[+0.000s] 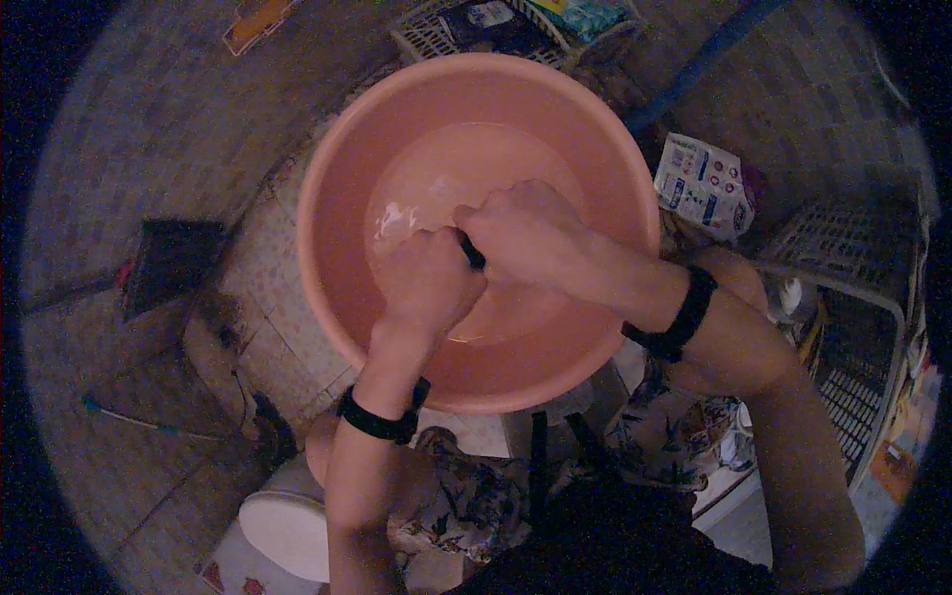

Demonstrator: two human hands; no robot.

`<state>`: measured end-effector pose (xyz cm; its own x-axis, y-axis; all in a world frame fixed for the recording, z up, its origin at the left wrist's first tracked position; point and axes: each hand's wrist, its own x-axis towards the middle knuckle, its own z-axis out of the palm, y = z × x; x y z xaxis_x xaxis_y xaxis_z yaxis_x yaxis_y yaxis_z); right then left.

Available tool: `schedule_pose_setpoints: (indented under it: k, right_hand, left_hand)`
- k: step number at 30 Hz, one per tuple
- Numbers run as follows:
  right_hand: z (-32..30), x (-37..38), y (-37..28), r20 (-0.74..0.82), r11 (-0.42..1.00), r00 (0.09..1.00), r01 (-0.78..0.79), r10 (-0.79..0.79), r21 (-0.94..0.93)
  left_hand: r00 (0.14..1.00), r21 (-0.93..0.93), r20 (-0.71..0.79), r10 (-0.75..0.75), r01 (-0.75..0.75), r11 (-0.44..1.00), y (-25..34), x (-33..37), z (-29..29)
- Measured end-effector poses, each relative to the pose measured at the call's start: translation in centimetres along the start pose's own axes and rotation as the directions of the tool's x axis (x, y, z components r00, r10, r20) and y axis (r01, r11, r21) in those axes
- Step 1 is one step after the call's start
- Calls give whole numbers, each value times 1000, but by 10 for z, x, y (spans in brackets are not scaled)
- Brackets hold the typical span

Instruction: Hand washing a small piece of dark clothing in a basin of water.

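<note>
Handling judged under way: dark strip (470,249) between hands, over middle of pink basin (332,268), not yet set down; remainder unclear. We record left hand (432,274) and right hand (524,224) curled closed, apparently gripping strip. Basin: water (397,223) across bottom. Pale basket (421,42) beyond far rim: packets (489,24).
</note>
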<state>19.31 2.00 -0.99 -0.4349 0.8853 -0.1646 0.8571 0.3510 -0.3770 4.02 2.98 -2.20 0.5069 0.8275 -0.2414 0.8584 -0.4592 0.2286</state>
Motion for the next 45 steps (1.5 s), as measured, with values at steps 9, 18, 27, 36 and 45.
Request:
schedule_pose_setpoints:
  k: [9,18,27,36,45]
  right_hand:
    - [44,-10,20,-245,899,970,109,-2,423]
    - [0,-6,-4,44,999,998,46,-46,-6]
    - [-5,0,-5,25,978,999,-52,48,203]
    - [-11,7,6,-386,965,922,81,22,248]
    - [-13,-4,6,-402,847,909,128,107,516]
  left_hand:
    - [997,17,-62,46,-45,999,4,-9,9]
    - [987,-86,145,-62,75,993,12,-15,-26]
    - [997,-104,-42,-68,64,993,3,-11,-25]
    - [959,-186,-267,-97,47,981,-24,-12,-32]
    - [882,-278,-463,-91,-47,960,-7,-20,-34]
